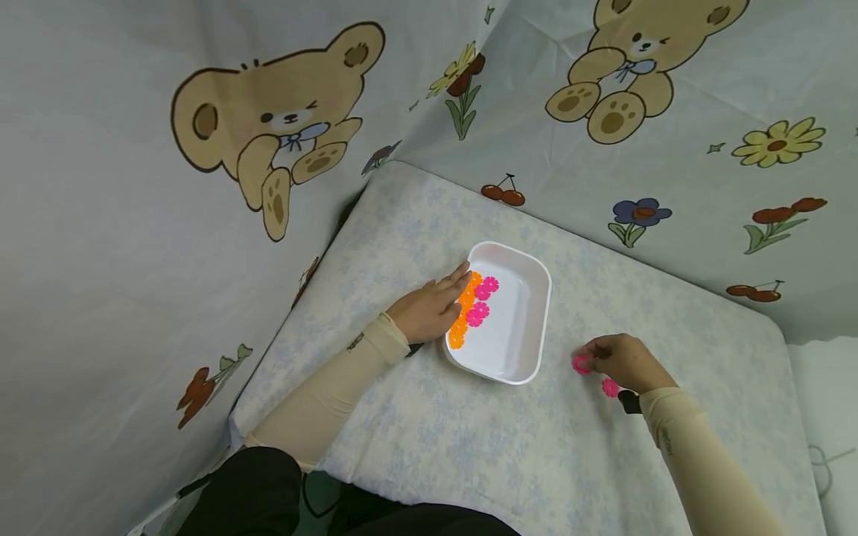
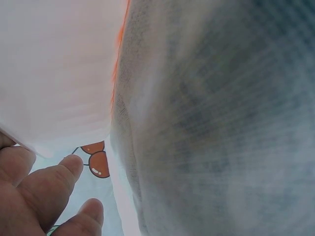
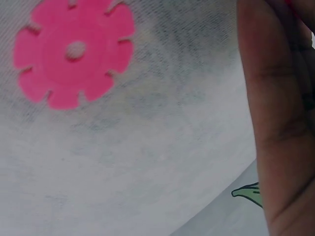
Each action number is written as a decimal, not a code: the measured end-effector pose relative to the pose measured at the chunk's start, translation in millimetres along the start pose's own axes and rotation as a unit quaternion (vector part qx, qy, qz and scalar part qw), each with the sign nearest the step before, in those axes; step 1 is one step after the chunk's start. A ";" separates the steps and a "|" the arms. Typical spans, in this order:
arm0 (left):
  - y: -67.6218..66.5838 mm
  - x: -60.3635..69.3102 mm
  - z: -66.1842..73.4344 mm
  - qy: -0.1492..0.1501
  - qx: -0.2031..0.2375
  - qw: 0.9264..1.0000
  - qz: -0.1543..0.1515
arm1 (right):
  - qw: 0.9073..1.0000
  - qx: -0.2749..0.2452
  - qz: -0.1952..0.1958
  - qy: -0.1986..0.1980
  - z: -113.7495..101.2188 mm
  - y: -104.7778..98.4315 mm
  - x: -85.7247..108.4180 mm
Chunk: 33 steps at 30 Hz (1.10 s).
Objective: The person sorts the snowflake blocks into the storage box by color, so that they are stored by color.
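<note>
A white tray (image 1: 509,257) stands on the cloth, with several orange notched discs (image 1: 458,335) along its left side and several pink notched discs (image 1: 479,314) beside them. My left hand (image 1: 429,309) rests on the tray's left rim with its fingers fairly straight; the left wrist view shows fingertips near the tray's outer wall. Right of the tray, my right hand (image 1: 623,361) pinches a pink notched disc (image 1: 582,365) just over the cloth. Another pink disc (image 3: 74,51), with a small centre hole, lies flat under that hand.
A pale blue-mottled cloth (image 1: 402,417) covers the table. Hanging sheets printed with bears and flowers (image 1: 576,171) stand behind the table and on its left. A thin cable (image 1: 823,465) shows at the far right.
</note>
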<state>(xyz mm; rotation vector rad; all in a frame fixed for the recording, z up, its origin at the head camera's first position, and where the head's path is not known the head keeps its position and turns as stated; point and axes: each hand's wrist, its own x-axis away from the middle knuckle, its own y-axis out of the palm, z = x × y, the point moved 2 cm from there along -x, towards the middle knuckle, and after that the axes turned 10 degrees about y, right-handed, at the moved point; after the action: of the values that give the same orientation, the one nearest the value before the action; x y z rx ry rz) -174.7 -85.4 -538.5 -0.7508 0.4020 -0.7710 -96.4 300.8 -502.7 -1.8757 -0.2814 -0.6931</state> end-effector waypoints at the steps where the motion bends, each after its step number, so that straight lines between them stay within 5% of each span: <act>1: 0.0 -0.1 0.0 0.000 0.000 1.000 0.000 | 1.000 0.001 -0.001 0.000 -1.4 -0.4 -0.4; 33: -2.5 -0.1 2.3 0.002 -0.002 1.000 -0.005 | 0.995 0.028 0.028 -0.091 -82.3 -35.0 5.6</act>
<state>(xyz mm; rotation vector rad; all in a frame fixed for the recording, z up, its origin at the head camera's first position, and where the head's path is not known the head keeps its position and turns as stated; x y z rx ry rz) -174.7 -85.5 -535.1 -0.7564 0.4033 -0.7820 -136.5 239.8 -450.8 -1.8893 -0.3593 -0.4714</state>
